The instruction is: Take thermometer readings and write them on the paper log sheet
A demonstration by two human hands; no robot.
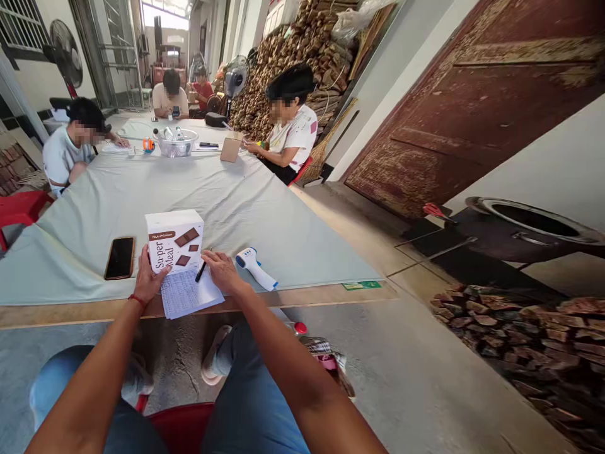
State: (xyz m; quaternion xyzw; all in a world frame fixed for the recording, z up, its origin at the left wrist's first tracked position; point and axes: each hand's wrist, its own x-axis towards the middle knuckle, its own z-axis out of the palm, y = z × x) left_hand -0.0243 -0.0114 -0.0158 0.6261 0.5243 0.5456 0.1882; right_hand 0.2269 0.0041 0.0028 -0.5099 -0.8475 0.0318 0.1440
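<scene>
A white box [163,225] printed "Su-per Meal" with chocolate squares stands on the cloth-covered table. My left hand [149,277] is wrapped around its lower left side, thumb across the front. In front of the box lie sheets of paper [189,296] covered with rows of writing. A black pen [201,271] is pinched in my right hand [220,268], its tip pointing down over the paper. Left of the box rests a dark smartphone [120,258]. To the right of my right hand is a white and blue infrared thermometer [256,268], lying on its side.
The table [302,252] stretches forward. Farther along it are a clear plastic basin [177,146] of bottles, an orange tape roll [149,145] and a cardboard piece [230,150]. Several people sit around it. A red stool [21,209] stands left; stacked firewood [524,340] and a large pot [534,230] are right.
</scene>
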